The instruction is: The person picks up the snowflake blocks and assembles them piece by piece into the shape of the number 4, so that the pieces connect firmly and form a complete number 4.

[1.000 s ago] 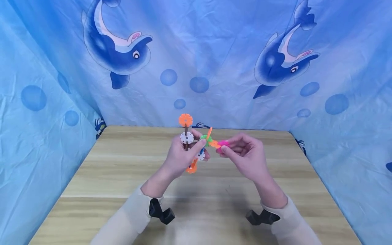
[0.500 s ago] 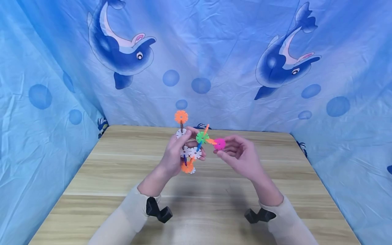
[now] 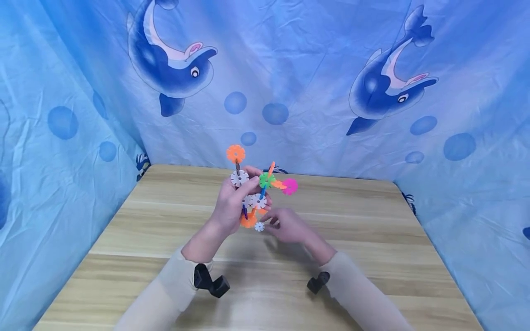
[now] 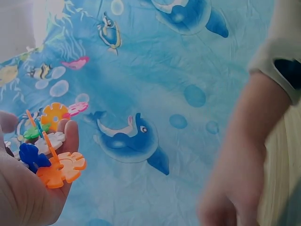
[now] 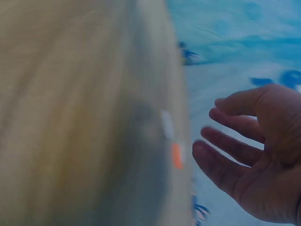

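My left hand (image 3: 227, 202) holds a build of slotted snowflake discs, with the thumb across it. In the head view, an orange disc (image 3: 235, 153) tops a brown one and a white disc (image 3: 239, 178). On the right side are a green disc (image 3: 267, 180) and a pink disc (image 3: 290, 186). The left wrist view shows a dark blue disc (image 4: 33, 157) and an orange disc (image 4: 61, 169) near the palm. My right hand (image 3: 286, 225), fingers apart and holding nothing, is beside a small white disc (image 3: 259, 226); whether that joins the build I cannot tell.
A wooden table (image 3: 165, 239) lies under both hands. Blue dolphin-print cloth (image 3: 306, 64) hangs behind and at both sides. The right wrist view is blurred, with a white piece (image 5: 167, 124) and an orange piece (image 5: 177, 155) near the table's edge.
My right hand has let go of the pink disc and moved down and left to the white disc. My left hand has shifted slightly left with the build, its thumb moved off the green disc.
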`<action>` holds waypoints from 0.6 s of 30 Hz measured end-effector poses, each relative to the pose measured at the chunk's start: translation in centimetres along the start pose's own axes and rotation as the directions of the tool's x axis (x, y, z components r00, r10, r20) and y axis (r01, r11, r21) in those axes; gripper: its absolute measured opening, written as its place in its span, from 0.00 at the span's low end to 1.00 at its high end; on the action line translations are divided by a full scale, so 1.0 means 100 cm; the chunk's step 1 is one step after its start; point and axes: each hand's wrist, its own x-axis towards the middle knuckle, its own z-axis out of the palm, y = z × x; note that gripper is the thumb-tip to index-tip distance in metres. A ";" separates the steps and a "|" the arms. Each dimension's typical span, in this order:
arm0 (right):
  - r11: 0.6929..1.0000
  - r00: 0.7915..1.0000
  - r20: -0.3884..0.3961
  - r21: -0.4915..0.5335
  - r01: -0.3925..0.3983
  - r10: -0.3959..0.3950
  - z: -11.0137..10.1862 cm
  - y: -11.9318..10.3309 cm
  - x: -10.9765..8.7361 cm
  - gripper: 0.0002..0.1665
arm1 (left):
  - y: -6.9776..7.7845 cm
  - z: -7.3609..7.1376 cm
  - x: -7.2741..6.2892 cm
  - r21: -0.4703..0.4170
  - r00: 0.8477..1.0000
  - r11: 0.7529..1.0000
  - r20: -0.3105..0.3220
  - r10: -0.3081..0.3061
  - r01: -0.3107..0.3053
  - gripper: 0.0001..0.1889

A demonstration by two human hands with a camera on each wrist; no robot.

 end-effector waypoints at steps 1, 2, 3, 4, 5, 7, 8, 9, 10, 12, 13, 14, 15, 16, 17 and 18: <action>0.999 0.999 0.033 -0.033 0.008 -0.007 0.006 0.001 0.003 0.12 | 0.000 0.000 0.000 0.017 1.000 1.000 -0.006 -0.005 0.005 0.09; 0.998 0.998 0.059 -0.065 0.019 -0.015 0.012 0.002 0.006 0.11 | -0.001 0.000 0.000 0.029 1.000 1.000 -0.007 -0.007 0.008 0.09; 0.994 0.996 0.083 -0.101 0.028 -0.020 0.016 0.003 0.009 0.11 | -0.002 0.001 0.001 0.045 1.000 0.999 -0.008 -0.009 0.009 0.09; 0.991 0.994 0.102 -0.131 0.040 -0.027 0.020 0.003 0.011 0.09 | -0.002 0.001 0.001 0.058 1.000 0.998 -0.007 -0.009 0.010 0.09; 0.985 0.993 0.113 -0.162 0.052 -0.034 0.023 0.002 0.013 0.08 | -0.003 0.001 0.001 0.069 1.000 0.998 -0.008 -0.012 0.013 0.09; 0.977 0.992 0.122 -0.203 0.061 -0.037 0.026 0.002 0.015 0.05 | -0.004 0.002 0.002 0.083 1.000 0.996 -0.005 -0.012 0.012 0.08; 0.974 0.992 0.119 -0.220 0.059 -0.033 0.027 0.002 0.016 0.05 | -0.005 0.002 0.002 0.086 1.000 0.996 -0.005 -0.013 0.013 0.08; 0.972 0.993 0.112 -0.230 0.051 -0.026 0.028 0.003 0.017 0.05 | -0.005 0.002 0.002 0.092 1.000 0.996 -0.005 -0.012 0.012 0.08; 0.971 0.995 0.100 -0.236 0.038 -0.015 0.029 0.003 0.017 0.06 | -0.006 0.002 0.002 0.092 1.000 0.996 -0.003 -0.013 0.013 0.08; 0.970 0.998 0.067 -0.244 0.013 0.004 0.030 0.005 0.017 0.07 | -0.006 0.002 0.002 0.093 1.000 0.996 0.001 -0.010 0.010 0.09; 0.971 0.999 0.048 -0.237 -0.004 0.016 0.031 0.005 0.016 0.08 | -0.007 0.002 0.002 0.094 1.000 0.996 0.004 -0.009 0.008 0.09; 0.973 0.999 0.031 -0.229 -0.024 0.032 0.031 0.006 0.015 0.08 | -0.007 0.002 0.002 0.097 1.000 0.995 0.005 -0.009 0.009 0.09; 0.976 0.999 0.016 -0.213 -0.045 0.050 0.031 0.008 0.014 0.08 | -0.007 0.002 0.002 0.105 1.000 0.994 0.006 -0.008 0.007 0.09; 0.978 0.998 0.002 -0.200 -0.056 0.057 0.031 0.009 0.013 0.07 | -0.007 0.002 0.001 0.111 1.000 0.994 0.007 -0.007 0.006 0.09; 0.982 0.998 -0.009 -0.179 -0.056 0.056 0.031 0.011 0.012 0.06 | -0.007 0.003 0.001 0.126 1.000 0.992 0.005 -0.003 0.002 0.09; 0.986 0.998 -0.014 -0.154 -0.066 0.064 0.030 0.013 0.011 0.06 | -0.008 0.003 0.002 0.137 1.000 0.991 0.004 0.000 -0.001 0.09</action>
